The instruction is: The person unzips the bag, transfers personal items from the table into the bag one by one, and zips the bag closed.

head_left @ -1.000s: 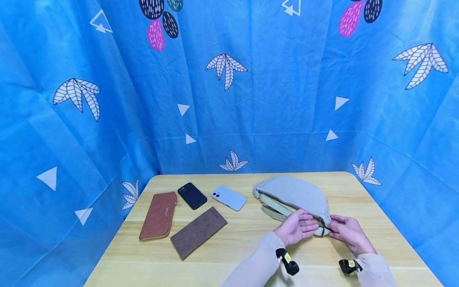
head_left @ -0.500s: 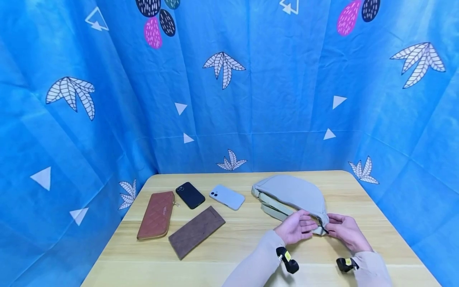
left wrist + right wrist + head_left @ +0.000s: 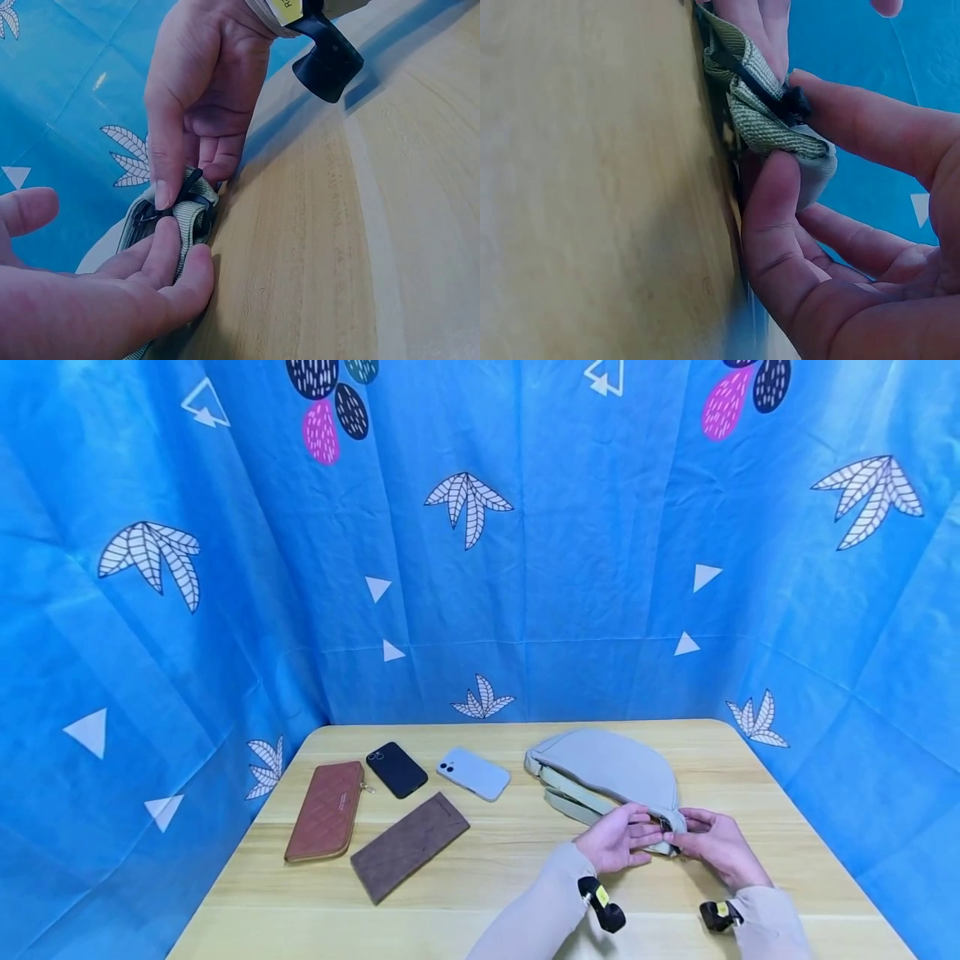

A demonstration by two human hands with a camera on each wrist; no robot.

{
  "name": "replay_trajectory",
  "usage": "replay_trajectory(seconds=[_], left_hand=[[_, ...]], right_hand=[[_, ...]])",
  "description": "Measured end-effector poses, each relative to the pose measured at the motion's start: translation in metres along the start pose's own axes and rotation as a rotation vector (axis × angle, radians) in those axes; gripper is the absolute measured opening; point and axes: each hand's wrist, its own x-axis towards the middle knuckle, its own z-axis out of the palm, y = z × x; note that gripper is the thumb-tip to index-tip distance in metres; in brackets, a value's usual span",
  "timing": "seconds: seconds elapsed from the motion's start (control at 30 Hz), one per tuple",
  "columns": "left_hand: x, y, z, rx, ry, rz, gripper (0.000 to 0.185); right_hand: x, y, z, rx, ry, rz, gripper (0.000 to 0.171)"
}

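Observation:
A pale grey belt bag [image 3: 611, 764] with a light green webbing strap [image 3: 573, 793] lies at the right of the table, its near end raised between both hands. My right hand [image 3: 716, 847] pinches that end between thumb and fingers. Up close in the right wrist view, the thumb meets a small black pull [image 3: 796, 101] beside the folded webbing [image 3: 769, 124]. My left hand [image 3: 611, 839] is turned palm up on the near side. Its fingers [image 3: 166, 247] lie on both sides of the webbing and hold it, while the thumb [image 3: 30, 210] stands away.
To the left lie a reddish-brown quilted wallet [image 3: 326, 810], a dark brown long wallet [image 3: 411, 847], a black phone [image 3: 397, 768] and a light blue phone [image 3: 474, 774]. Blue patterned cloth [image 3: 600, 610] surrounds the wooden table [image 3: 300, 910] at the back and sides.
My right hand has shifted slightly left along the bag's end, its fingers closing in nearer the left fingertips. The left hand stays almost in place, and the wallets and phones have not moved.

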Motion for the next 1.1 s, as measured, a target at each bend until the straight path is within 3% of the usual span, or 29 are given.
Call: replay_trajectory(seconds=[0.27, 0.6, 0.87, 1.1], left_hand=[[0.0002, 0.0007, 0.0023, -0.003, 0.015, -0.008, 0.053], [-0.0017, 0.0015, 0.0043, -0.011, 0.082, -0.019, 0.047], [-0.003, 0.0023, 0.0022, -0.039, 0.089, -0.028, 0.038], [-0.0012, -0.0022, 0.0027, -0.019, 0.15, 0.017, 0.025]], right_hand=[[0.0025, 0.0054, 0.0013, 0.006, 0.0, -0.003, 0.08], [0.0023, 0.0039, -0.001, -0.009, -0.02, 0.025, 0.083], [0.0013, -0.0003, -0.0013, 0.027, -0.023, 0.056, 0.076], [-0.0004, 0.0, -0.0038, 0.088, -0.046, 0.06, 0.073]])
